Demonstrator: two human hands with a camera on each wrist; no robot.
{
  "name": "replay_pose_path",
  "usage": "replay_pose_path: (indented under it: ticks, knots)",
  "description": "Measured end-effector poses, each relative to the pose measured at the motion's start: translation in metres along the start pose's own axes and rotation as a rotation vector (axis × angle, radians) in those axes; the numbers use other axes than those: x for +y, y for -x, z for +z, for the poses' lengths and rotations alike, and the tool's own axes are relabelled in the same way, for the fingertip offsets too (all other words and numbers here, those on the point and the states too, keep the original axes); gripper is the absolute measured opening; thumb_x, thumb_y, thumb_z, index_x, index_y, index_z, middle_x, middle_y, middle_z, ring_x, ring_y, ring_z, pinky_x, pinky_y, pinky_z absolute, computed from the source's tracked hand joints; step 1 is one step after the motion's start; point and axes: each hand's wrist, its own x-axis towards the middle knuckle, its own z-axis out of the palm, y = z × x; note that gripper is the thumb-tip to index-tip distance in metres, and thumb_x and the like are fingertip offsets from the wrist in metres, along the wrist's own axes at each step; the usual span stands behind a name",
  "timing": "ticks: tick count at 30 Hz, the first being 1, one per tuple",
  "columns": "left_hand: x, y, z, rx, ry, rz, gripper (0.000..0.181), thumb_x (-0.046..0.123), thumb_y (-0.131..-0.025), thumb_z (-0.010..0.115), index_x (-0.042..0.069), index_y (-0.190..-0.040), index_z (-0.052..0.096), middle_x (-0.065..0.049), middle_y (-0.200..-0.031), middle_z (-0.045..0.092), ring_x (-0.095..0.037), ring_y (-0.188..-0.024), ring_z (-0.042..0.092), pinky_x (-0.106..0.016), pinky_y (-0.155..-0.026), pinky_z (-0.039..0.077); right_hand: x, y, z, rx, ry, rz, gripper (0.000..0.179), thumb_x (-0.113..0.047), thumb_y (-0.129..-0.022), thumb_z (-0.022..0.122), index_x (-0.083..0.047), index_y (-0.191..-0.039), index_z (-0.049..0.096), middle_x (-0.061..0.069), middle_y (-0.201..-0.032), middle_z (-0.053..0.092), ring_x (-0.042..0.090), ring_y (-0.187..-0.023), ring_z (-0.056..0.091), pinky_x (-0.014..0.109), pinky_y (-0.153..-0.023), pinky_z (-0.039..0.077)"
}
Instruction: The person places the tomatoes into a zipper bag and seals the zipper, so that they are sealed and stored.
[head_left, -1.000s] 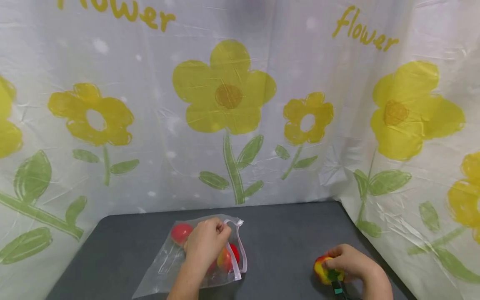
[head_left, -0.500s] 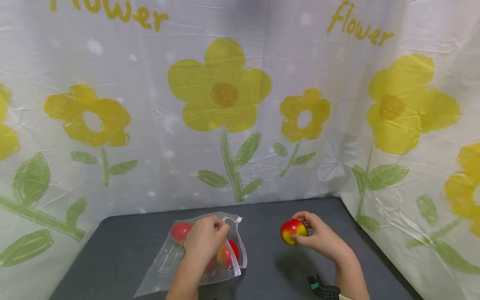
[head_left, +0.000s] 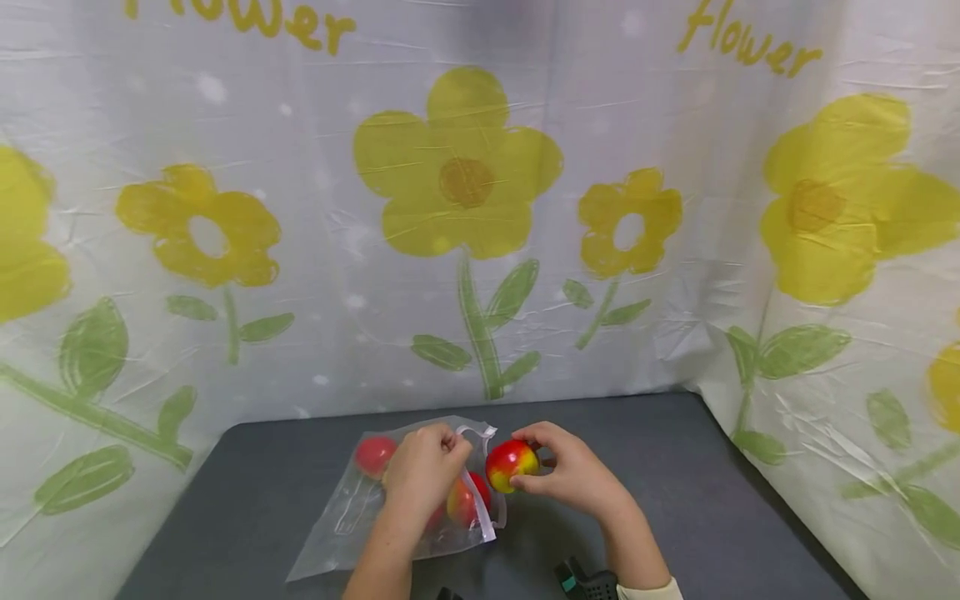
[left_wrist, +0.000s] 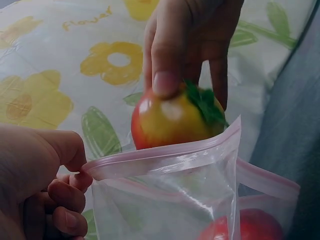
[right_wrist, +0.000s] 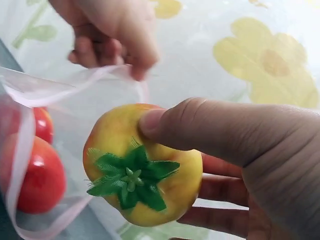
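Note:
My left hand [head_left: 422, 471] pinches the zip rim of a clear zip-lock bag [head_left: 337, 529] that lies on the table with its mouth facing right. Inside the bag show a red round fruit [head_left: 374, 456] and a red-and-yellow one [head_left: 463, 502], with more red partly hidden behind the left wrist. My right hand [head_left: 567, 472] grips a red-and-yellow tomato [head_left: 510, 465] between thumb and fingers, right at the bag's mouth. In the right wrist view the tomato's green fabric-like calyx [right_wrist: 132, 180] faces the camera. The left wrist view has the tomato just behind the pink zip strip [left_wrist: 165, 152].
The dark grey table [head_left: 675, 467] spreads out on both sides of the bag. Behind it and to the sides hangs a white sheet [head_left: 330, 333] printed with yellow flowers. A black strap piece [head_left: 588, 581] sits at the right wrist.
My right hand has lifted the tomato off the right side of the table and carried it left to the bag's mouth. The left hand keeps its pinch on the rim.

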Motion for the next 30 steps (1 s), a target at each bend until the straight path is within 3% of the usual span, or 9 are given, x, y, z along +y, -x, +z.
replay_pose_path:
  ticks: [5, 14, 21, 30]
  knots:
    - [0.001, 0.001, 0.000, 0.010, 0.002, 0.033, 0.024, 0.024, -0.086, 0.066, 0.016, -0.066, 0.055, 0.001, -0.056, 0.048, -0.017, -0.050, 0.046, -0.031, -0.047, 0.037, 0.003, -0.001, 0.011, -0.028, 0.088, -0.026, 0.049, -0.024, -0.082, 0.085, -0.007, -0.125, 0.068, 0.002, -0.120, 0.066, 0.022, -0.096, 0.060, 0.050, -0.085, 0.054]
    - [0.001, 0.002, 0.001, 0.006, 0.005, 0.035, 0.024, 0.023, -0.086, 0.065, 0.016, -0.065, 0.055, 0.001, -0.055, 0.047, -0.017, -0.048, 0.046, -0.031, -0.047, 0.035, 0.005, -0.004, 0.024, -0.062, 0.198, -0.041, 0.050, -0.023, -0.079, 0.086, -0.006, -0.124, 0.069, 0.001, -0.116, 0.068, 0.018, -0.093, 0.063, 0.038, -0.085, 0.054]
    - [0.001, 0.004, 0.002, -0.011, 0.047, 0.078, 0.025, 0.021, -0.087, 0.065, 0.014, -0.065, 0.056, 0.001, -0.053, 0.047, -0.017, -0.048, 0.045, -0.030, -0.048, 0.036, 0.006, -0.009, 0.037, -0.074, 0.222, -0.057, 0.049, -0.023, -0.079, 0.087, -0.006, -0.122, 0.070, 0.001, -0.114, 0.068, 0.014, -0.093, 0.063, 0.036, -0.086, 0.054]
    - [0.002, 0.005, 0.003, -0.017, 0.036, 0.096, 0.025, 0.022, -0.088, 0.067, 0.014, -0.066, 0.059, 0.002, -0.055, 0.049, -0.016, -0.051, 0.047, -0.030, -0.049, 0.040, 0.008, -0.014, 0.049, -0.065, 0.238, -0.119, 0.045, -0.016, -0.079, 0.086, -0.007, -0.120, 0.070, 0.000, -0.113, 0.067, 0.011, -0.095, 0.061, 0.033, -0.087, 0.053]
